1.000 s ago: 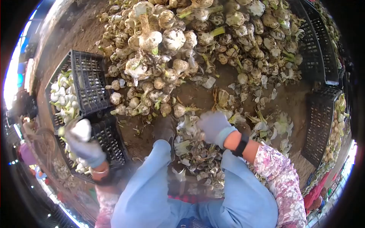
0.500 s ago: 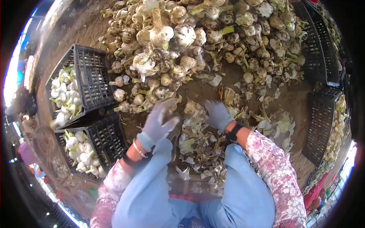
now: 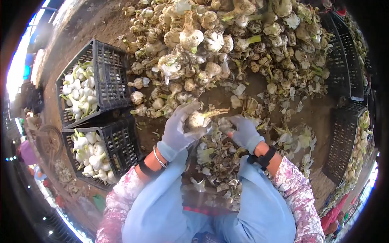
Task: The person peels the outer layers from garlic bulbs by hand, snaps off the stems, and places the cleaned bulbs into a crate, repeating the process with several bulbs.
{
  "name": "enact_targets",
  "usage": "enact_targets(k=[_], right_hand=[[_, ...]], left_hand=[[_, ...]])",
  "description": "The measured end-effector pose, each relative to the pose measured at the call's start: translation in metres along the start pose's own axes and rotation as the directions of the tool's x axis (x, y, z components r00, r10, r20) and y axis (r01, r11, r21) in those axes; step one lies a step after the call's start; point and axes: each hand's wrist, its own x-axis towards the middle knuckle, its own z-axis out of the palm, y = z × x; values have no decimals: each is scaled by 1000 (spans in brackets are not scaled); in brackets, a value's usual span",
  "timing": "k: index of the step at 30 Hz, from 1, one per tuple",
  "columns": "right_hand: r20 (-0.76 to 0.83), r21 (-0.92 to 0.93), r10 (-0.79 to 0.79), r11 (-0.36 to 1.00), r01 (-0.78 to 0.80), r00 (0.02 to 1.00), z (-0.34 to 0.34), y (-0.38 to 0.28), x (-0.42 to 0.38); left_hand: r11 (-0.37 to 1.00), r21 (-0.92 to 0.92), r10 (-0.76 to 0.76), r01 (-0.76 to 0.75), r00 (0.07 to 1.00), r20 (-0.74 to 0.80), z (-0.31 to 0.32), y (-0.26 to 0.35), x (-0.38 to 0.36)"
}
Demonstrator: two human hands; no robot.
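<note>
My left hand [image 3: 180, 126], in a pale glove, is closed around a garlic bulb [image 3: 197, 120]. Its dry stalk points right, across the gap toward my other hand. My right hand [image 3: 244, 132], gloved too, has its fingers curled at about the same height. A blurred grey-brown shape [image 3: 223, 124] shows at its fingertips; what it is I cannot make out. Under both hands lies a heap of loose garlic skins and scraps [image 3: 221, 162], between my knees. Just ahead, a big pile of unpeeled, soil-stained garlic [image 3: 210, 40] covers the ground.
Two black plastic crates [image 3: 109, 77] on the left hold cleaner white garlic [image 3: 81, 95]; both tilt toward the left. Further black crates [image 3: 342, 139] with garlic stand along the right side. More peelings [image 3: 298, 139] are scattered to the right of my right hand.
My left hand was open, reaching over the pile's near edge; now it holds a garlic bulb, nearer me. My right hand has drawn back from beside a bulb on the ground. The view has shifted.
</note>
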Motion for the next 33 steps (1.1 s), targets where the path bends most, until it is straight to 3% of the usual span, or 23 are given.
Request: enact_targets(k=[1,2,4,7,10,12,15,17,18,21,23,26,27,28,29,30,31,33], right_hand=[[15,-132,-5,991,7,1000,-1,-3,-1],[72,154,24,987,-35,997,3,-6,-4],[190,661,26,736,-147,982,18,-15,-5],[1,710,-3,705,1,1000,29,-42,-10],[32,691,102,717,-96,994,22,-42,-11],[43,732,91,675,-93,995,17,-47,-12],[45,733,37,677,-58,998,12,-38,-13],[16,729,-51,684,23,999,8,-46,-20],[1,684,-41,729,29,999,7,-45,-20],[-87,516,-43,853,82,995,8,-31,-16],[-184,369,-86,917,150,979,13,-22,-17],[-262,365,-344,830,423,902,12,-37,-10],[-242,75,-484,855,514,841,2,-40,-8],[-177,-217,-607,792,571,775,-12,-42,-6],[-72,-484,-703,645,591,707,-22,-43,-4],[-65,-495,-711,632,596,700,-26,-42,-2],[-60,-508,-716,621,597,695,-29,-40,-1],[-116,-212,-605,790,575,788,-30,-30,3]], left_hand=[[999,-23,30,-31,999,-26,3,4,1],[997,-46,58,-60,997,-47,7,8,1],[984,64,167,-165,986,-27,13,17,6],[971,103,219,-214,975,-37,26,19,8],[968,102,234,-227,971,-57,33,22,12],[968,108,232,-226,971,-46,34,24,14],[918,-376,-137,123,990,-10,43,22,11],[937,-337,-99,93,995,-3,42,24,12],[945,-318,-81,76,997,0,42,26,13],[818,-564,-143,115,990,-4,49,33,13],[773,-616,-172,152,985,26,47,41,14],[787,-592,-194,175,980,32,46,43,15],[804,-567,-198,178,980,27,46,44,15],[683,-669,-287,294,950,125,43,49,16],[537,-743,-355,399,906,230,38,58,19],[372,-786,-400,494,849,344,34,62,21],[228,-778,-327,585,799,505,29,54,22],[100,-812,-313,575,793,523,24,52,25]])
